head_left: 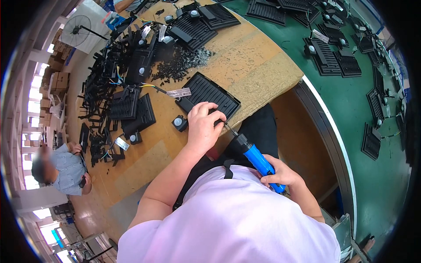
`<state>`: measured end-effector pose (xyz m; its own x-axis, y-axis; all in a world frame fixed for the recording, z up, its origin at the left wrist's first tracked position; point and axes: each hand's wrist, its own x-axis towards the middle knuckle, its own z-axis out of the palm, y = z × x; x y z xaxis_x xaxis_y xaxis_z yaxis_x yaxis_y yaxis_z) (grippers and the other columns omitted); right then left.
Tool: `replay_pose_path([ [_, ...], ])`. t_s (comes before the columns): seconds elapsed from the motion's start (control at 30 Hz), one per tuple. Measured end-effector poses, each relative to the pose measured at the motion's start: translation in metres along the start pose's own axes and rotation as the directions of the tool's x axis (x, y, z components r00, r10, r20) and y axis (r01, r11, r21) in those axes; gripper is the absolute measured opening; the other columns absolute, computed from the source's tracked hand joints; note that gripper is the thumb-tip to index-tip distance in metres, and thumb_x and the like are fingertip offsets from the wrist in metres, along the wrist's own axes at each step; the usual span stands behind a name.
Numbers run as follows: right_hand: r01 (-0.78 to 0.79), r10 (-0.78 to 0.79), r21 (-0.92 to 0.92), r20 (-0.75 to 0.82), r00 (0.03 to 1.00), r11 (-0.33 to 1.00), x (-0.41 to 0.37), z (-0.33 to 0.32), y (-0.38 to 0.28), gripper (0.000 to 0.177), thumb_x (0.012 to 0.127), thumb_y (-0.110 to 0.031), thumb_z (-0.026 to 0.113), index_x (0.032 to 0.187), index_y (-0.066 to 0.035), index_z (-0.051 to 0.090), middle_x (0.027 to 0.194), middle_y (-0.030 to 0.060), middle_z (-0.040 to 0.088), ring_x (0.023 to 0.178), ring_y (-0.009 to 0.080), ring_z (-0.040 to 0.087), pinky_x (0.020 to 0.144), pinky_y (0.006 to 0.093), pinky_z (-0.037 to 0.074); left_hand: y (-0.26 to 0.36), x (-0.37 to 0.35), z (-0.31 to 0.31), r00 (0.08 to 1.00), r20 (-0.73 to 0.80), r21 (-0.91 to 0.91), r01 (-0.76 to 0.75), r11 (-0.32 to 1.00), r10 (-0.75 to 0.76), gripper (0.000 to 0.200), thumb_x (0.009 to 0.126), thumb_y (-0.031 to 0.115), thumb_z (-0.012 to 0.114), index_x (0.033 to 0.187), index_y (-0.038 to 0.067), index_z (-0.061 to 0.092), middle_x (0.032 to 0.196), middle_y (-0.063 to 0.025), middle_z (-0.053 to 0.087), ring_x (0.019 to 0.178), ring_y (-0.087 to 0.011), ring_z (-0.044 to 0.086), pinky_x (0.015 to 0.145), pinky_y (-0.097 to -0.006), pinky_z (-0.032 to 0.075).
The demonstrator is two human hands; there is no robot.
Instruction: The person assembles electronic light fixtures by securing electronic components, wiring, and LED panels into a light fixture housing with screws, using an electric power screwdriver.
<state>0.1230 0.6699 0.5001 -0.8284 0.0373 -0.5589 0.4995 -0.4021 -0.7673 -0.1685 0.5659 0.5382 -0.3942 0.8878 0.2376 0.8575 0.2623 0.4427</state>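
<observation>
My right hand [283, 172] is wrapped around a blue electric screwdriver [258, 160], whose bit points away from me toward the table's edge. My left hand [204, 125] is at the near side of a black ribbed lamp housing [210, 93], thumb and index finger pinched together close to the bit's tip. Whatever lies between those fingers is too small and covered to make out. A labelled cable [179, 93] runs from the housing's left side. Just left of my hand sits a small black sensor with a white dome [178, 122].
Loose black screws [175, 65] lie in a heap beyond the housing. More housings [193, 30] and a pile of black brackets [98, 79] cover the table's left and far sides. A green conveyor [342, 105] carrying lamps runs at right. Another person [68, 168] works at left.
</observation>
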Motion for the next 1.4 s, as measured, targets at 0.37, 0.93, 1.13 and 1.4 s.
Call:
replay_pose_path([
  [0.37,0.003,-0.004,-0.042,-0.013,1.000,0.999,0.003,-0.006,0.008,0.091,0.070,-0.033,0.087,0.146,-0.006,0.045,0.125,0.0150,0.061,0.116,0.0280,0.057,0.104,0.0393,0.043,-0.009,0.003,-0.003,0.996,0.055,-0.033,-0.069,0.997,0.070,0.016,0.074,0.010,0.077,0.090,0.015,0.074,0.121,-0.0077,0.062,0.123,-0.0325,0.052,0.105,-0.0469,0.040],
  [0.93,0.070,-0.071,0.020,0.027,0.997,0.997,0.007,-0.014,-0.006,0.082,0.069,-0.019,0.089,0.137,-0.001,0.047,0.093,0.0101,0.064,0.068,0.0161,0.063,0.066,0.0301,0.053,-0.031,0.056,0.014,0.972,0.028,0.125,-0.236,0.964,0.234,0.032,0.093,0.008,0.057,0.123,0.013,0.067,0.132,-0.0059,0.062,0.135,-0.0326,0.047,0.111,-0.0524,0.034],
  [1.13,0.089,-0.088,-0.022,0.043,0.995,0.996,0.010,-0.016,-0.007,0.085,0.069,-0.023,0.090,0.139,-0.001,0.047,0.096,0.0105,0.065,0.071,0.0160,0.063,0.067,0.0301,0.053,-0.034,0.055,0.015,0.972,0.024,0.114,-0.236,0.965,0.235,0.028,0.093,0.009,0.058,0.118,0.013,0.067,0.129,-0.0043,0.063,0.134,-0.0326,0.048,0.111,-0.0525,0.035],
  [1.4,0.080,-0.078,-0.073,0.028,0.997,0.994,0.009,-0.014,-0.006,0.087,0.069,-0.025,0.090,0.140,-0.002,0.046,0.100,0.0106,0.065,0.075,0.0161,0.064,0.070,0.0301,0.054,-0.032,0.056,0.016,0.973,0.009,0.117,-0.228,0.967,0.229,0.025,0.093,0.009,0.059,0.116,0.014,0.068,0.127,-0.0041,0.063,0.133,-0.0319,0.048,0.110,-0.0520,0.035],
])
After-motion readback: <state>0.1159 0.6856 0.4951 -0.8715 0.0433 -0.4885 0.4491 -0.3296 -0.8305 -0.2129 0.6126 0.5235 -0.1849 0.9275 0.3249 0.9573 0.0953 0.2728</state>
